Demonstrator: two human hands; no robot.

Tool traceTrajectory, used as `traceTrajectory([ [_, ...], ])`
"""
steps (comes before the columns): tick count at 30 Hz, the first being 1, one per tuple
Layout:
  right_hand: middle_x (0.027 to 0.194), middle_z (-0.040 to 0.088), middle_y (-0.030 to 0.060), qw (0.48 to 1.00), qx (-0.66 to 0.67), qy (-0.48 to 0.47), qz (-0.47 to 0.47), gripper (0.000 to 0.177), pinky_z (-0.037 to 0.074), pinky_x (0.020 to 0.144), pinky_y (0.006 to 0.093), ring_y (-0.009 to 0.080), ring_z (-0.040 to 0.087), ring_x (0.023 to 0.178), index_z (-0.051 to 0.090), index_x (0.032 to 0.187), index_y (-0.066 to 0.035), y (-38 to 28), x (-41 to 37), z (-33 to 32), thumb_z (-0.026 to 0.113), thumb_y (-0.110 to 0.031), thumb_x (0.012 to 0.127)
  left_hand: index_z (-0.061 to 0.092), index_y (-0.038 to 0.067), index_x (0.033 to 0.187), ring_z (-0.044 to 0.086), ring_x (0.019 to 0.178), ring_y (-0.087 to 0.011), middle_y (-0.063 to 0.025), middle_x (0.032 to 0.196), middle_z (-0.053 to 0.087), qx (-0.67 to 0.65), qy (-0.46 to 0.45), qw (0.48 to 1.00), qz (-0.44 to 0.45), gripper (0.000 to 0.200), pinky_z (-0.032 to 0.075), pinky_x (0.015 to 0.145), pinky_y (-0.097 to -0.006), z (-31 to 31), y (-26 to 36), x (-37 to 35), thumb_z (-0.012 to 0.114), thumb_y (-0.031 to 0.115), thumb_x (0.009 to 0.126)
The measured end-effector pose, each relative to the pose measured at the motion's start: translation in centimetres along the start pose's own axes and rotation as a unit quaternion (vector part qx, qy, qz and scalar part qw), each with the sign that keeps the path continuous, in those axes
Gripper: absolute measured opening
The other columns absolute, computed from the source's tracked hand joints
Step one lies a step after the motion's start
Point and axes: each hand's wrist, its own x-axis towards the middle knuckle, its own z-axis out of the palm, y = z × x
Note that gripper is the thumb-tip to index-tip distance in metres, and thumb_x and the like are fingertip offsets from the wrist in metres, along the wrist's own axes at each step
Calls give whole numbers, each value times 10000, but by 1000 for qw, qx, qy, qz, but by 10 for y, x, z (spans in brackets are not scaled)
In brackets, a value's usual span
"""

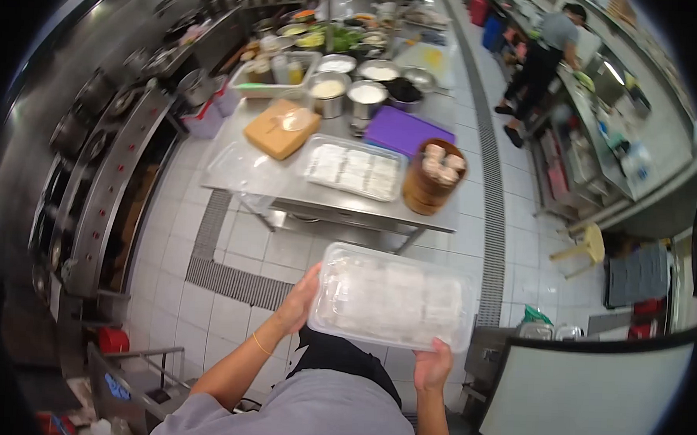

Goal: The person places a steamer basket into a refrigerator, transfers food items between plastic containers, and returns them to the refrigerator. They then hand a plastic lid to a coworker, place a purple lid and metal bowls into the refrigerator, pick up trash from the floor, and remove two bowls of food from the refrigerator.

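A clear plastic food container (392, 297) with a frosted lid is held out in front of my body, above the tiled floor. Pale pieces show dimly through it; their kind I cannot make out. My left hand (300, 299) grips its left side, and my right hand (433, 364) holds the near right corner, thumb on top. Beyond it, on the steel table (326, 206), rests a similar plastic tray (354, 168) with white blocks in rows. Right of that tray stands a bamboo steamer (430, 182) with pale rolled pieces on top.
A purple cutting board (407, 131), a cardboard box (281, 129) and metal pots (367, 96) crowd the table. Stoves (116, 184) line the left. At the right counter a person (546, 63) stands near a yellow stool (588, 245). A white-topped unit (581, 403) is close on my right.
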Motion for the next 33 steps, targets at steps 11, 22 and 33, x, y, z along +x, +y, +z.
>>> traceTrajectory([
  [11,1180,584,136,930,-286,-159,169,365,587,724,325,204,643,981,512,1204,9,182,111,231,668,-150,915,384,55,1477,555,1154,-158,-82,1332,555,355,249,898,74,574,473,976,-315,-176,298,-7,583,274,984],
  [22,953,577,77,931,-344,-79,94,299,585,650,274,156,626,803,568,1116,21,305,170,315,697,-22,850,605,7,1239,590,1000,-142,-84,1086,669,647,202,723,129,399,485,859,-297,-274,431,148,541,319,998],
  [33,771,613,56,940,-239,216,110,213,527,517,238,120,596,656,613,857,-5,318,183,357,799,-73,776,565,55,1246,469,1108,-353,-183,1210,505,793,158,444,387,408,375,966,-456,-225,429,205,671,158,866],
])
